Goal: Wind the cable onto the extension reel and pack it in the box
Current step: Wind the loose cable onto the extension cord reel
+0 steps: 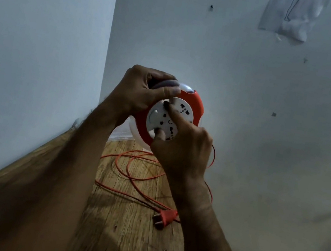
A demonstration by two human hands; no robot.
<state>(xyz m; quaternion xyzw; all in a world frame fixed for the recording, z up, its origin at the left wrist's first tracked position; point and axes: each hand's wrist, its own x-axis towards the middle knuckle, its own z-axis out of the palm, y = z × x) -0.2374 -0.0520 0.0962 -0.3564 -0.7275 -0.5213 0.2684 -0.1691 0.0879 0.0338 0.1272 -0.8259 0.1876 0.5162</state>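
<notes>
1. Step in hand, by judgement: winding. The extension reel [170, 119] is held up in the air above the wooden surface [120, 228], socket face toward the camera.
2. Left hand [142, 90] grips the reel's top handle, fingers curled round it, thumb laid across the orange rim.
3. Right hand [182, 148] has its fingers curled, with fingertips pressed on the white socket disc [166, 121], seemingly placed to turn it.
4. Orange cable [129, 174] lies mostly unwound in loose loops on the surface below the reel; one strand climbs behind the right wrist toward the reel. The plug [164, 217] rests on the surface, near the right forearm.
5. Next move likely calls for steady rotation of the disc while the left hand holds the housing firm; the loops may snag or knot as they feed.
6. Containers: a clear plastic edge [120, 135] shows behind the reel; whether it is the box cannot be told, and its contents are hidden.
</notes>
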